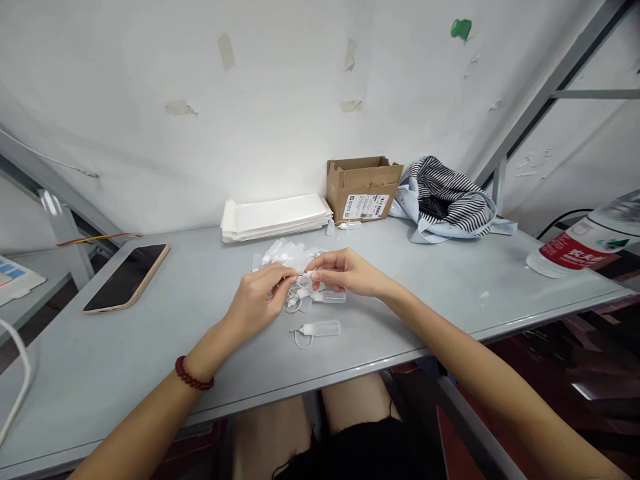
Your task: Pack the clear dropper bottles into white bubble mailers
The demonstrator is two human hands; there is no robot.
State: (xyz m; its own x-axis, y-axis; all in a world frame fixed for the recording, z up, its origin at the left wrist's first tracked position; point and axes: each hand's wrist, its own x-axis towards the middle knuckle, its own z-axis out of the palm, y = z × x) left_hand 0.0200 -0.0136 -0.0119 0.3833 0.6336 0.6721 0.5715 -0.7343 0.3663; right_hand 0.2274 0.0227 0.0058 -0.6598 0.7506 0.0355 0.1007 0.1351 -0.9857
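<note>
My left hand (263,290), with a dark red beaded bracelet (193,375) on its wrist, pinches the end of a thin metal needle tip between thumb and fingers. My right hand (345,270) is closed on the white neck (310,274) of that small needle-tip bottle; its body is hidden by the fingers. Beneath and behind both hands lies a heap of clear plastic bottles (287,253) with white tops and looped cap straps. One bottle (323,328) lies on its side nearer to me, its needle pointing left and its strap looped below.
Behind the heap are a stack of white trays or sheets (277,215), an open cardboard box (364,190) and a striped cloth bag (445,197). A phone (127,277) lies at left on the grey table (430,320). A large water bottle (583,243) stands tilted-looking at right.
</note>
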